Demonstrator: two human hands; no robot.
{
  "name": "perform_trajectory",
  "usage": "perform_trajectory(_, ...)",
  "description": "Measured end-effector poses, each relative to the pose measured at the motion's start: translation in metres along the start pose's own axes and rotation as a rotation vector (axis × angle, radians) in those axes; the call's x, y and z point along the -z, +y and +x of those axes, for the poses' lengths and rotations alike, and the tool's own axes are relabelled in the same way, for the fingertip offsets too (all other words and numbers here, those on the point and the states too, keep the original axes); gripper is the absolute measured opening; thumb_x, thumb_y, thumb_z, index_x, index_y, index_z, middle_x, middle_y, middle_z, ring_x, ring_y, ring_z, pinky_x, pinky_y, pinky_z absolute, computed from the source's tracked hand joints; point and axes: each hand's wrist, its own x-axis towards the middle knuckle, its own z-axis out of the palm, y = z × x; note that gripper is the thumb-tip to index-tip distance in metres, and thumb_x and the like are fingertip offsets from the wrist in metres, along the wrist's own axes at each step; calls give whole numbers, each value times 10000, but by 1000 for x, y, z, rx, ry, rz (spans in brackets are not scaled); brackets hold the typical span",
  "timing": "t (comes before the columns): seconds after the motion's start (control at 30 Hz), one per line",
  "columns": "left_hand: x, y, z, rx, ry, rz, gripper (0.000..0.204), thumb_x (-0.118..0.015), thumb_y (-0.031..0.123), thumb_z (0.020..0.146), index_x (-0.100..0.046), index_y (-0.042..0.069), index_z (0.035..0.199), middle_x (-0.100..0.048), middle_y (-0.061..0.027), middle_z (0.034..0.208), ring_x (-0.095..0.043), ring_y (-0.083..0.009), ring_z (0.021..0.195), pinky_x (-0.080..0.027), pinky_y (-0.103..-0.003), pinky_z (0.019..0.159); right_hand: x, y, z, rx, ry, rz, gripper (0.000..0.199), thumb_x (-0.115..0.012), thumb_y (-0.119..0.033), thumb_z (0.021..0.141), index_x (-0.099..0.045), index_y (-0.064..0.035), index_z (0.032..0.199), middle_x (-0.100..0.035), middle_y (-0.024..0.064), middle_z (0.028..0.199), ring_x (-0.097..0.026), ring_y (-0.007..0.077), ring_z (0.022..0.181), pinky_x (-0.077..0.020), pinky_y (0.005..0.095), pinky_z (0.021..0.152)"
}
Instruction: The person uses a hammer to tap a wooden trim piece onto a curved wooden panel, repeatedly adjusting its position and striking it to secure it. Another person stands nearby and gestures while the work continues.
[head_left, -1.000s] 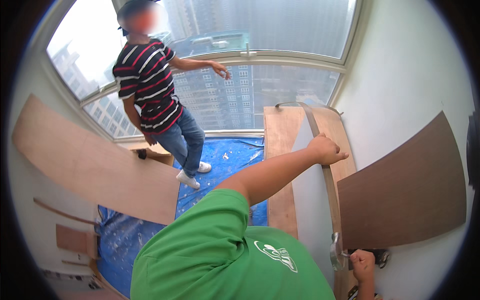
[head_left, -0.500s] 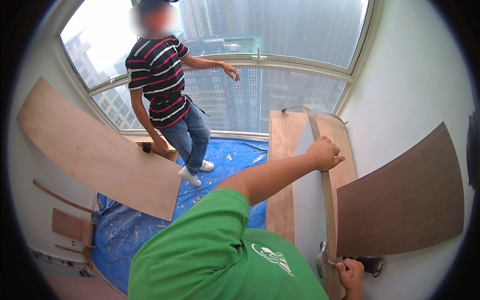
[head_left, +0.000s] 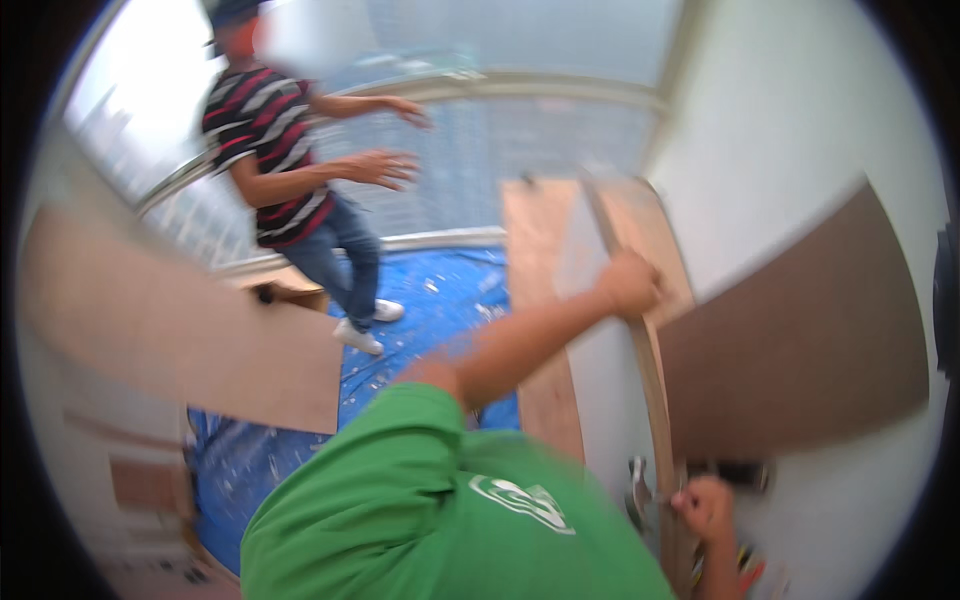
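My left arm in a green sleeve reaches across to a long, narrow wooden strip [head_left: 652, 375], and my left hand [head_left: 632, 285] is closed on its upper part. At the lower right, my right hand [head_left: 706, 507] is closed round the handle of a hammer [head_left: 637, 492]. The metal head points left, beside the strip's near end. Under and beside the strip lie pale wooden boards [head_left: 540, 300], with a whitish panel [head_left: 608, 400] between them. Motion blur hides the finer detail of both hands.
A co-worker [head_left: 275, 150] in a striped shirt stands by the window, both hands raised. A brown panel [head_left: 800, 340] leans on the right wall. A plywood sheet [head_left: 190, 330] stands at left. Blue sheeting [head_left: 425, 290] covers the floor. Blurred tools [head_left: 748, 572] lie near my right forearm.
The view has shifted and blurred. The co-worker's lowered hand has come up in front of the body. My left hand stays on the strip, and my right hand still holds the hammer.
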Motion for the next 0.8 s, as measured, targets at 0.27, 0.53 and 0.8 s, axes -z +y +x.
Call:
perform_trajectory(0.27, -6, -28, 49, -49, -137, 99, 475, -665, 519, 969, -788, 82, 1108, -772, -180, 1067, -725, -370, 1024, -552, -446, 923, 12, 8, -73, -123, -57, -146, 601, -800, -664, 719, -568, -121, 603, -545, 75, 598, -572, 316, 616, -431, 434, 547)
perform_trajectory(0.53, 17, -53, 85, 140, -146, 294, 724, -320, 678, 1029, -764, 119, 1154, -734, -143, 1237, -571, -353, 1296, -319, -443, 1189, 21, -19, -79, -176, -28, -220, 642, -800, -686, 718, -555, -115, 558, -497, 69, 530, -542, 305, 531, -410, 423, 494)
perform_trajectory(0.8, 25, -47, 76, 162, -156, 296, 689, -409, 664, 1003, -764, 120, 1232, -738, -160, 1239, -607, -375, 1264, -404, -436, 1131, 16, -4, -11, -130, -144, -106, 736, -680, -729, 851, -540, -81, 532, -499, 110, 519, -525, 343, 502, -365, 440, 471)
